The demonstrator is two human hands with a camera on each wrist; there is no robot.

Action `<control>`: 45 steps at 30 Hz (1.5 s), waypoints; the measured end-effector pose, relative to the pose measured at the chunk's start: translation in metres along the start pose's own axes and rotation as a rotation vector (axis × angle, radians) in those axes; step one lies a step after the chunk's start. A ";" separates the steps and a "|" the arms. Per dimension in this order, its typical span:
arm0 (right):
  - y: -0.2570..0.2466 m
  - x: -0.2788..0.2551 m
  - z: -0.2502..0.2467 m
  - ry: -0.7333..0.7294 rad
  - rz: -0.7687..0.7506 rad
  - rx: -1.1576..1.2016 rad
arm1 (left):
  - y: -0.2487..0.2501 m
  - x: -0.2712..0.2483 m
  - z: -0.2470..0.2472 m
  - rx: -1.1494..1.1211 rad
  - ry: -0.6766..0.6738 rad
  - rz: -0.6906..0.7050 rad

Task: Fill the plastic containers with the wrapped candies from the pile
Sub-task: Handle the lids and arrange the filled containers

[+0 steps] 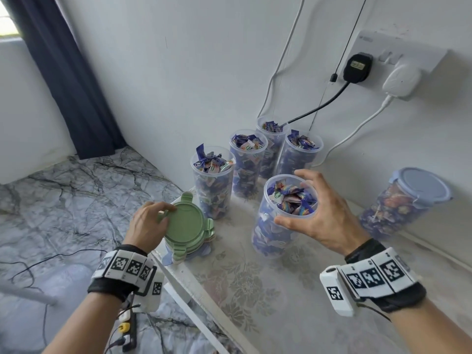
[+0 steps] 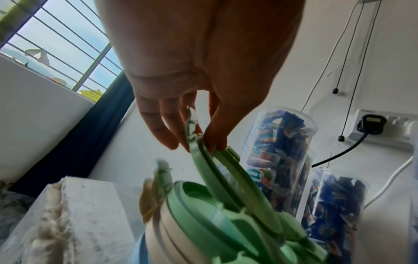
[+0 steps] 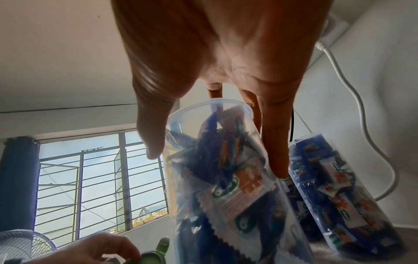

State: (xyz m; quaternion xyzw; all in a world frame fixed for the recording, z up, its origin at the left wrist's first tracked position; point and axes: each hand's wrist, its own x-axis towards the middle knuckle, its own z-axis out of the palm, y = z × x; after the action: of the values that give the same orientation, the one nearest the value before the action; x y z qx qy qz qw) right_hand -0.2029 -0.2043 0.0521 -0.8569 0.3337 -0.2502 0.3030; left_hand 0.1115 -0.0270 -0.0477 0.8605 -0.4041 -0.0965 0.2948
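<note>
On the flowered table, a clear plastic container (image 1: 270, 233) stands upright, full of blue wrapped candies (image 1: 291, 198) to the rim. My right hand (image 1: 291, 200) grips its rim from above, thumb on the near side and fingers on the far side; the right wrist view shows that hand (image 3: 217, 160) straddling the container (image 3: 226, 205). My left hand (image 1: 163, 213) pinches the edge of the top green lid (image 1: 186, 223) of a stack of lids (image 1: 184, 251) at the table's left edge. In the left wrist view the green lid (image 2: 226, 178) is tilted up off the stack by my left hand (image 2: 196, 142). No loose candy pile is in view.
Several open containers (image 1: 214, 180) full of candies stand behind, against the wall. A filled container with a blue lid (image 1: 408, 203) is at the right. A wall socket (image 1: 383, 57) has cables hanging down behind the containers. The table's edge (image 1: 194, 290) drops to a marbled floor on the left.
</note>
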 end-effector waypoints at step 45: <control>0.000 -0.038 -0.046 0.266 0.218 1.161 | 0.190 -0.010 -0.016 -0.942 -0.437 0.369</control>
State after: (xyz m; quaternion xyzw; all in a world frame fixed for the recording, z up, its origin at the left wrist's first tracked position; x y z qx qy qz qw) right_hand -0.2564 -0.1931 0.0759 -0.4737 0.2634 -0.4639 0.7007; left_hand -0.0098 -0.1073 0.0759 0.5102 -0.5133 -0.3898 0.5694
